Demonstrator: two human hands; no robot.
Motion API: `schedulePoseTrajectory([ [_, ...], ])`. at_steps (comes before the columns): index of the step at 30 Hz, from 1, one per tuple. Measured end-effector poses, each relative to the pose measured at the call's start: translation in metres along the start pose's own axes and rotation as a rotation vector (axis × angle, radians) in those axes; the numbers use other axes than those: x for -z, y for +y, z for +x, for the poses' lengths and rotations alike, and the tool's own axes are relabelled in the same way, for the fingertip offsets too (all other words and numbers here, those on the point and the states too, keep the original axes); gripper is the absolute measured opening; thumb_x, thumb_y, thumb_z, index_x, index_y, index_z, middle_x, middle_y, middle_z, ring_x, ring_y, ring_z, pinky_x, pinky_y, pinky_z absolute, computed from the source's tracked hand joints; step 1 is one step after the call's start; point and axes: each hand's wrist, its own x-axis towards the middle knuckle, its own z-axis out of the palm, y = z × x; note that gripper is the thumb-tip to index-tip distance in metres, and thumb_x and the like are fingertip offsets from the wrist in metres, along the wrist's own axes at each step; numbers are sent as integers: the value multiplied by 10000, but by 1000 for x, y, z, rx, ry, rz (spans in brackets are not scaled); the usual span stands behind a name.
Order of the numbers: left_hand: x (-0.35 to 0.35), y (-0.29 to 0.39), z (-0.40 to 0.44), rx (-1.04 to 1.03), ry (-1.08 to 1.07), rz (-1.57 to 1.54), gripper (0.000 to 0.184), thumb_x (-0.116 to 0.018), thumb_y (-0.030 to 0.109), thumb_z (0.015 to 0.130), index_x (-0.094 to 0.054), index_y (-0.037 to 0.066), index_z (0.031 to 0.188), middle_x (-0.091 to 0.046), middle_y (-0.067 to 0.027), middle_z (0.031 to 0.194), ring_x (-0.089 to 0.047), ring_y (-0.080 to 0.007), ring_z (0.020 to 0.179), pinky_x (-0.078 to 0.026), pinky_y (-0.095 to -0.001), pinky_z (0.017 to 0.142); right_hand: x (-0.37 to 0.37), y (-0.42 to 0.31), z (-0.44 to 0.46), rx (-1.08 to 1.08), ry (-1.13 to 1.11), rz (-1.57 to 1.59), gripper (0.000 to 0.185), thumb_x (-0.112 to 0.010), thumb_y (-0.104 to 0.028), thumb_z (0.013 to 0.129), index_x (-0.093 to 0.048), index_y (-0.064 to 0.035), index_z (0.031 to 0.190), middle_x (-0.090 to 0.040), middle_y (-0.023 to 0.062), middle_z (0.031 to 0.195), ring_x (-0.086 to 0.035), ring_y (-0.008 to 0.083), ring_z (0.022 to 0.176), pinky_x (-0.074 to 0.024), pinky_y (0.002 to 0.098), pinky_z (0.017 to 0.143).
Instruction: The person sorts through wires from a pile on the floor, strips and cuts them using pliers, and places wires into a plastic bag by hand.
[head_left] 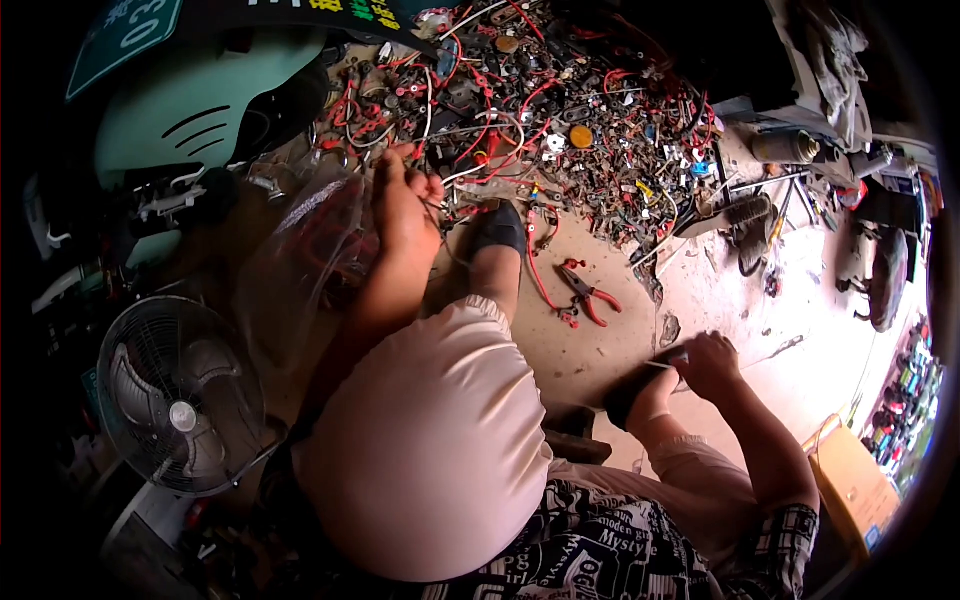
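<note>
My left hand (408, 215) is over the near left edge of a heap of wires and small parts (610, 150), beside a clear plastic bag (320, 225). Its fingers are curled together; what they hold, if anything, is too small to name. My right hand (708, 362) is low beside my right shoe (632, 392), its fingers bent down and partly hidden. A short white strip (657, 364) shows near its fingertips. Between my feet lie red-handled pliers (590, 297) with the jaws toward the heap. Left of them runs a red wire (535, 270) with small end pieces.
A standing fan (182, 415) is at my left, below a pale green scooter panel (190, 110). On the right lie a brush (738, 214), a spray can (785, 148) and several tools. A cardboard box (855, 485) stands at the lower right.
</note>
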Motion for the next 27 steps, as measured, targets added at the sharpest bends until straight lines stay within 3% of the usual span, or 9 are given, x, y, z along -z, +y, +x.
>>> schedulePoseTrajectory([
  [2,7,-7,-3,67,-147,-54,262,-500,342,922,-517,92,998,-307,55,575,-326,-89,517,-310,-229,499,32,-20,23,60,172,459,311,-540,-324,854,-608,-102,1061,-600,125,1041,-535,292,1036,-449,395,866],
  [4,9,-12,-4,131,-304,-106,284,-586,308,885,-509,54,986,-260,51,554,-273,-93,471,-284,-228,483,56,-42,52,170,306,589,307,-546,-312,849,-607,-95,1057,-600,124,1031,-544,300,1013,-452,398,861],
  [7,-3,-11,-12,234,-182,45,267,-567,311,899,-522,69,1003,-222,62,554,-208,-56,449,-212,-221,432,100,-81,98,297,476,656,289,-551,-287,846,-611,-78,1035,-599,139,1009,-558,316,967,-458,401,837],
  [12,10,-23,-4,249,-259,7,225,-536,285,915,-540,70,981,-287,78,534,-253,-46,433,-218,-214,414,147,-138,177,423,748,994,263,-549,-253,837,-631,-53,987,-611,186,982,-586,359,904,-467,423,805],
  [16,16,-26,4,292,-194,-39,224,-506,270,927,-531,51,970,-377,52,619,-333,-60,502,-265,-211,419,136,-172,212,298,712,1122,293,-558,-270,824,-628,-63,1020,-614,197,997,-586,362,927,-464,419,828],
  [18,19,-29,6,293,-156,-40,227,-466,272,944,-531,54,954,-403,45,642,-356,-74,526,-283,-210,433,112,-184,230,434,751,994,300,-557,-277,822,-629,-61,1017,-608,203,1012,-580,355,957,-458,413,850],
  [19,22,-32,7,297,-156,-42,227,-466,272,944,-531,54,954,-403,45,642,-356,-74,526,-283,-210,433,131,-182,197,313,531,1160,315,-557,-282,818,-624,-63,1035,-589,202,1066,-560,354,1009,-446,403,878],
  [23,24,-36,2,336,-145,-55,248,-420,293,961,-532,74,933,-420,40,656,-373,-85,537,-306,-221,453,122,-185,204,280,560,1137,332,-566,-267,812,-604,-75,1080,-575,192,1106,-541,362,1040,-434,403,900],
  [27,23,-33,-4,359,-148,-14,263,-400,318,968,-539,100,922,-409,45,642,-346,-82,500,-286,-226,443,133,-189,220,413,732,1305,375,-588,-215,800,-559,-79,1148,-510,183,1204,-501,353,1101,-414,391,934],
])
